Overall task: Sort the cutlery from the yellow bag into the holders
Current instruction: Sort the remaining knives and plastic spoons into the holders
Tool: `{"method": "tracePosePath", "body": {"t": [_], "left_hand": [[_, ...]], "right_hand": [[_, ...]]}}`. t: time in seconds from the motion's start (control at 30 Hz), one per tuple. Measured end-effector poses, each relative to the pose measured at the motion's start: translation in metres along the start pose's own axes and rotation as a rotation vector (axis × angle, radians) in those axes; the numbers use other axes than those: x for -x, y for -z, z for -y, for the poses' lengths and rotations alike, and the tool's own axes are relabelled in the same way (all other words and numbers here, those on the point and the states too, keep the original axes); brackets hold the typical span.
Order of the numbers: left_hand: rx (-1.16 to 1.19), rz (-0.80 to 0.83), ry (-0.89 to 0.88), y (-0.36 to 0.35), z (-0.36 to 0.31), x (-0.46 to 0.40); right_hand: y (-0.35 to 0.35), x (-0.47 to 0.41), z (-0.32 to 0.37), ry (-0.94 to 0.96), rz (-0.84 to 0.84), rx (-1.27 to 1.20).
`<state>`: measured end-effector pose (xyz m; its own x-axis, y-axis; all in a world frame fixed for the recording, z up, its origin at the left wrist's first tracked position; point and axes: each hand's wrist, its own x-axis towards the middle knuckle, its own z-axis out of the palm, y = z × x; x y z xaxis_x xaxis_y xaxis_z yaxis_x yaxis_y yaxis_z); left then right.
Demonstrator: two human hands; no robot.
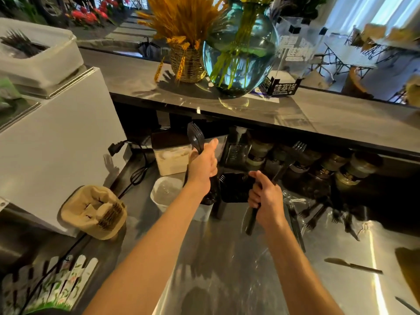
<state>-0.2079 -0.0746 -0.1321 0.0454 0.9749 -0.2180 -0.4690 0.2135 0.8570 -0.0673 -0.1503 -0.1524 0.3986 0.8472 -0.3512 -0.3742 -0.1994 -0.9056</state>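
A black plastic spork [196, 136] is gripped in the left hand [203, 167], the fingers curled around its handle and its head raised upright above the fist, in front of the dark space under the upper counter [318, 117]. Directly below that hand stands a white holder [205, 206] with dark cutlery in it, and just to its left an empty-looking white cup [164, 192] is set on the steel worktop [227, 258]. A black fork [293, 153] and at least one more black utensil are clamped in the right hand [266, 198]; the fork's tines point up and to the right, while a dark handle hangs down below the fist. Between the two hands a black holder [234, 187] is seen, holding black cutlery. To the right of the right hand, loose black forks [318, 214] are scattered on the worktop toward its back edge, partly inside clear wrapping. A black knife [353, 266] lies alone near the right edge of the worktop. The yellow bag cannot be identified with certainty; only a yellowish shape is cut off at the right border. At the left edge a tan cardboard carrier [95, 212] is placed, and a glass vase [241, 51] and a wheat basket [186, 62] stand on the upper counter.
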Motion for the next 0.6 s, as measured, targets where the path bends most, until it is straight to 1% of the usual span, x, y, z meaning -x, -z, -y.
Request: {"method": "tracePosePath", "body": {"t": [0.07, 0.17, 0.3, 0.37, 0.5, 0.6], "left_hand": [[0.005, 0.024, -0.044, -0.012, 0.006, -0.009], [-0.011, 0.034, -0.049, -0.031, 0.022, -0.022], [-0.247, 0.085, -0.128, -0.033, 0.055, -0.034], [-0.328, 0.086, -0.128, -0.028, 0.068, -0.034], [-0.258, 0.090, -0.156, -0.022, 0.071, -0.034], [-0.242, 0.120, -0.259, -0.023, 0.061, -0.038]], "right_hand": [[0.011, -0.004, 0.000, -0.006, -0.011, -0.006], [0.023, -0.013, 0.000, -0.023, -0.038, 0.016], [0.035, -0.021, 0.003, -0.043, -0.047, -0.004], [0.039, -0.025, 0.004, -0.059, -0.045, -0.025], [0.040, -0.032, 0.002, -0.103, -0.053, -0.042], [0.036, -0.033, -0.001, -0.124, -0.038, -0.062]]}}
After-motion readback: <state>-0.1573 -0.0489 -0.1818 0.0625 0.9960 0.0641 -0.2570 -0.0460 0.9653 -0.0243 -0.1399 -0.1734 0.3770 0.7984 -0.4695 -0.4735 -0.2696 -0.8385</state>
